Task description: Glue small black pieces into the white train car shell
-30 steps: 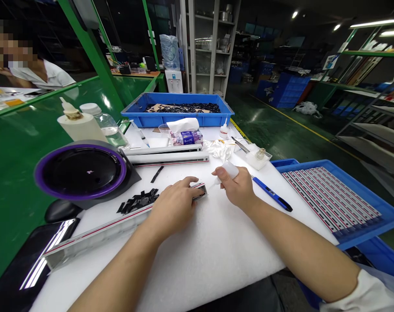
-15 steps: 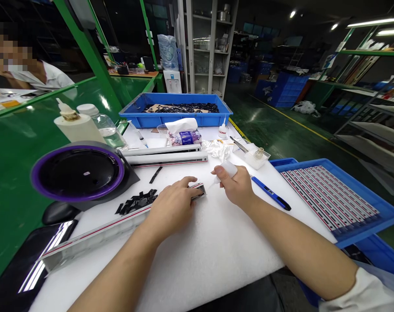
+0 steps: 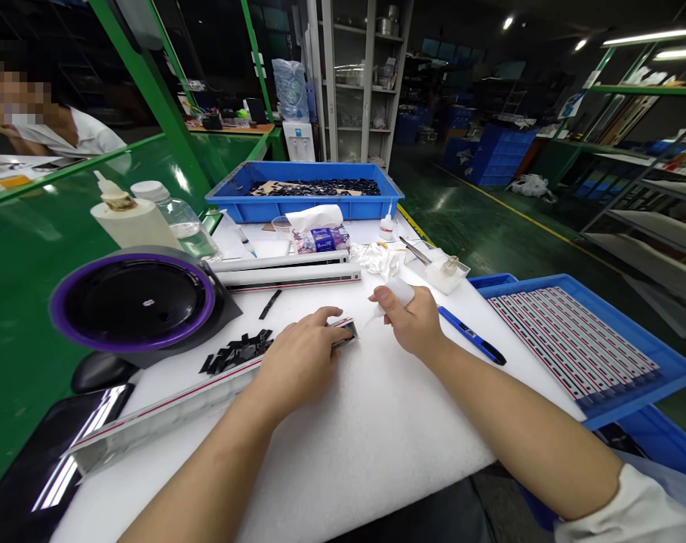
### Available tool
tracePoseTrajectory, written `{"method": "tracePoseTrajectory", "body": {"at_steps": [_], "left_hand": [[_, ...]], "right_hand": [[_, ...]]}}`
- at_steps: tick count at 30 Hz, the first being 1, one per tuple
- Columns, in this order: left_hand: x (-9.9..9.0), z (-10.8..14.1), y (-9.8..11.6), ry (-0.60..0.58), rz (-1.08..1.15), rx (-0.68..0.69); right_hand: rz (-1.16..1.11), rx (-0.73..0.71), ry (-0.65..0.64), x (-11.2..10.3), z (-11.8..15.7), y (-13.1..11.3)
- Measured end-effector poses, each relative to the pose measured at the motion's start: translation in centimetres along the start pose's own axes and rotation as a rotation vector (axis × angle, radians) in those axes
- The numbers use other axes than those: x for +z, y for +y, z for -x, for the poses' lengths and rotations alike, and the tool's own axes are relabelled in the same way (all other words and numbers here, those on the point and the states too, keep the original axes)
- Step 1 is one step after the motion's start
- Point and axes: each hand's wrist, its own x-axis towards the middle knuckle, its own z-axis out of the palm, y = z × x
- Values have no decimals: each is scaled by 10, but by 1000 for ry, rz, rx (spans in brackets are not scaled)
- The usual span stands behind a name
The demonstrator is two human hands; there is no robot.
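A long white channel profile with a red stripe (image 3: pixel 167 407) lies slantwise across the white foam work surface (image 3: pixel 376 452). My left hand (image 3: pixel 300 354) grips it close to its right end, a finger reaching into the open end and covering part of it. In my right hand (image 3: pixel 413 324) is a small white squeeze bottle (image 3: pixel 399 289), its thin nozzle pointing down and left. The nozzle tip is just right of the profile's end, apart from it. Small black pieces (image 3: pixel 238 352) lie in a heap behind the profile.
Two more profiles (image 3: pixel 297 277) lie behind, near a tissue pack (image 3: pixel 320 238). A blue cutter (image 3: pixel 472 335) rests right of my right hand. A purple-rimmed black round device (image 3: pixel 144 298) stands left. Blue trays (image 3: pixel 309 208) stand at the back and right (image 3: pixel 614 415). A person (image 3: pixel 87 136) sits far left.
The view has shifted very slightly. Both hands, the profile and the bottle keep nearly the same positions.
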Motion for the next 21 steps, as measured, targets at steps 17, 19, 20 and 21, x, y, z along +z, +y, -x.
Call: {"method": "tracePoseTrajectory", "body": {"at_steps": [17,19,20,21], "left_hand": [[0,-2,-1,-22,23,-5],[0,-2,-2,-18,31,-9],[0,-2,-2,-19,35,-12],[0,-3,-3,-20,41,-15]], "right_hand": [[-800,271,-16,-44,-41,5],[-809,277,-74,-41,-45,12],[-791,279,-85,-38,-47,16],[-747,280,-87,-34,-49,20]]}}
